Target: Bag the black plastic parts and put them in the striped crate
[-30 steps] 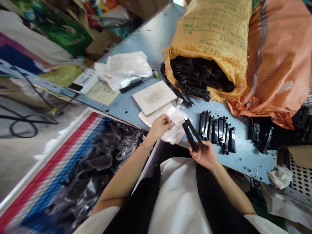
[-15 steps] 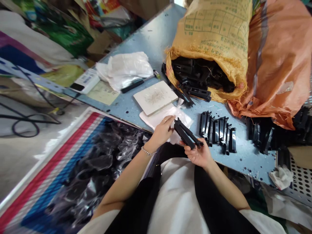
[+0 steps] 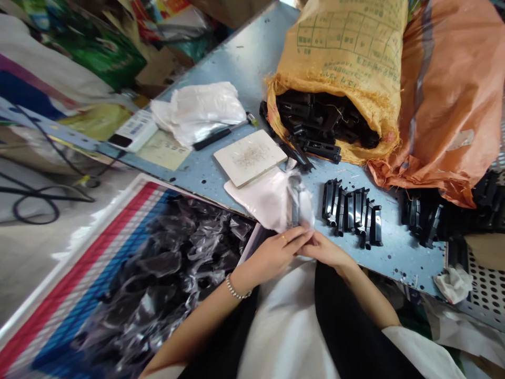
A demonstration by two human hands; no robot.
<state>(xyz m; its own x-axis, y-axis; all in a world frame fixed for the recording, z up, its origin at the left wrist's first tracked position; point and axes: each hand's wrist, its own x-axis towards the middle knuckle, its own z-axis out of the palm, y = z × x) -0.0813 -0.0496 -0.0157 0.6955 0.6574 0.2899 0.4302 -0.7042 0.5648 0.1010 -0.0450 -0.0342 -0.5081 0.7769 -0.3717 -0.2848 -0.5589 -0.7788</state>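
My left hand (image 3: 275,253) and my right hand (image 3: 326,249) meet at the table's near edge, fingers closed together on the near end of a clear plastic bag (image 3: 302,202). Through the film a long greyish shape shows, blurred by the plastic; the black plastic parts held before are no longer seen bare. Flat white plastic bags (image 3: 262,202) lie just beyond my left hand, partly under a pale square block (image 3: 250,157). To the right of my right hand stands a row of several black plastic parts (image 3: 351,210).
A yellow woven sack (image 3: 343,47) lies open with black parts spilling out, beside an orange sack (image 3: 453,95). At lower left a striped crate (image 3: 81,273) holds bagged black pieces (image 3: 158,263). A white bag stack (image 3: 209,108) and a black pen-like tool (image 3: 212,139) lie at the back left.
The two black parts in my right hand are now behind plastic film. My left hand has moved right and nearer to me, joining my right hand on the bag.
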